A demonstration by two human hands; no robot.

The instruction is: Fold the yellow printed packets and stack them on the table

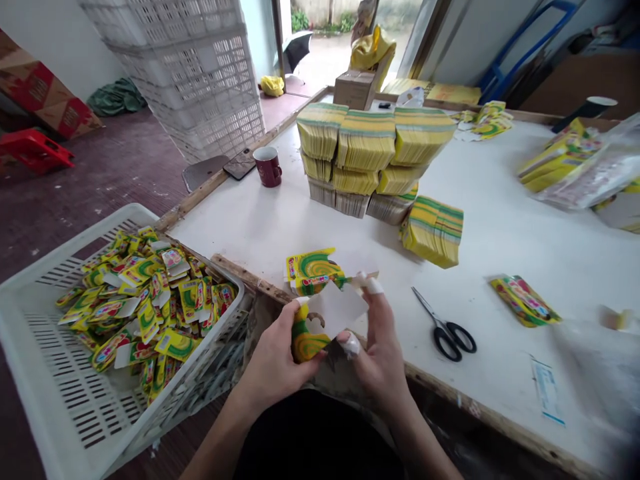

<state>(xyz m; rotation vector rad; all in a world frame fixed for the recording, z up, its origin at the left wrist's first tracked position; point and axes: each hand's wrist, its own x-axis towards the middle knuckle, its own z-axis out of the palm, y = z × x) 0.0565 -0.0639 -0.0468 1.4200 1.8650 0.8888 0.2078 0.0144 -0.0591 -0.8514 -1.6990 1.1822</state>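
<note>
My left hand [273, 360] and my right hand [380, 347] both grip a small yellow-and-green printed card carton [320, 317], half folded, with its white inside facing me. The fingertips of my right hand are wrapped in white tape. The carton is held just off the near edge of the white table [500, 220]. Another flat printed card [313, 270] lies on the table right behind my hands.
A white plastic crate [60, 400] at my left holds several folded cartons [145, 300]. Stacks of flat yellow cards [370, 157] stand mid-table, a smaller stack [434, 230] beside them. Black scissors [445, 327], a filled packet [525, 301], a dark red mug [268, 166] and two phones [220, 168] lie around.
</note>
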